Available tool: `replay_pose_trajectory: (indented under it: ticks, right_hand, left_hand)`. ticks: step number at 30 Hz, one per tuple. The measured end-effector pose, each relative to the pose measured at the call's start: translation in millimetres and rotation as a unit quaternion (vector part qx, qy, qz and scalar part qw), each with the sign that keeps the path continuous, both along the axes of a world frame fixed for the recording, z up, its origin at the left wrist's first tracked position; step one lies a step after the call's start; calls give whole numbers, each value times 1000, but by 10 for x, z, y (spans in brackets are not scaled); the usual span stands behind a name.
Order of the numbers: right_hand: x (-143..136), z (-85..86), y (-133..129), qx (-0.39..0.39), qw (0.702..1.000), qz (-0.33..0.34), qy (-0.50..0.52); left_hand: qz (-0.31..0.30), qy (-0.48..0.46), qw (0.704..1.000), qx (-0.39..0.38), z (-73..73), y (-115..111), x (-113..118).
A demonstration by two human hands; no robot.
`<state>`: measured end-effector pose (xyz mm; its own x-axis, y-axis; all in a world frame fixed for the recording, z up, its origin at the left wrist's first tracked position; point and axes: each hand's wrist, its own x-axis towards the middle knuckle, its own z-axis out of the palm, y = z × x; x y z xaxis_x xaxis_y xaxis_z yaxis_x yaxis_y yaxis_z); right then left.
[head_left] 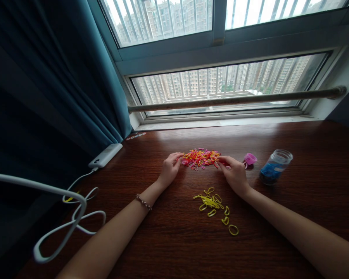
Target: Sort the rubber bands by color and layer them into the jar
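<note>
A heap of small red, pink and orange bands (200, 158) lies on the brown wooden table (168, 255). At its left edge my left hand (171, 169) has thumb and fingertips pinched together; whatever is between them is too small to name. My right hand (233, 173) touches the heap's right edge, its fingers closed at the tips on something I cannot make out. Nearer to me, between my forearms, several yellow bands (211, 202) form a loose group, with a few lying apart toward the lower right.
Right of my right hand are a pink cap (250, 158) and a clear open jar (275, 167) with a blue label. At the left are a white power strip (106, 155), a looped white cable (75, 217) and a blue curtain (84, 69). A window stands behind the table.
</note>
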<state>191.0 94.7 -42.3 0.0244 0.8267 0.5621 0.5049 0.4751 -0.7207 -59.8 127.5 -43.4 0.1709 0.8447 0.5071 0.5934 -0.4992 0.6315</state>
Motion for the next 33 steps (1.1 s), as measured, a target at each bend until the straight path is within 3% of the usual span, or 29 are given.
replay_pose_trajectory:
  ticks: [5, 8, 11, 13, 15, 17, 18, 20, 23, 26, 29, 33]
  right_hand:
    - [-9, 52, -40, 7, 999, 36, 25]
    - [-45, 71, -68, -8, 995, 79, 57]
    - [-86, 109, -87, -86, 980, 134, 115]
    - [-97, 166, -101, -177, 951, 208, 143]
    - [-94, 236, -121, -269, 903, 314, 121]
    - [-85, 296, -136, -326, 855, 397, 72]
    - [-79, 313, -137, -334, 846, 413, 56]
    - [-62, 317, -115, -315, 871, 371, 71]
    - [-6, 256, -36, -227, 950, 161, 139]
    - [64, 169, 32, -147, 988, -10, 55]
    - [90, 99, 42, -148, 985, -62, -70]
    - [73, 35, 28, -156, 983, -50, -87]
  left_hand:
    - [46, -209, 970, -118, -21, 38, -11]
    - [64, -238, 963, -110, -6, 49, -5]
    - [56, -240, 964, -101, 6, 47, 2]
    - [43, -242, 964, -106, 3, 34, 6]
    - [26, -228, 967, -109, -2, 12, 12]
    - [11, -186, 978, -96, -3, -15, 18]
    - [4, -156, 984, -82, 1, -30, 22]
    - [-18, -94, 994, -43, 17, -60, 31]
    - [-81, -9, 997, 15, 47, -115, 65]
    - [-146, 60, 985, 65, 78, -211, 148]
    - [-200, 111, 969, 99, 120, -369, 290]
    - [-305, 183, 927, 116, 173, -596, 489]
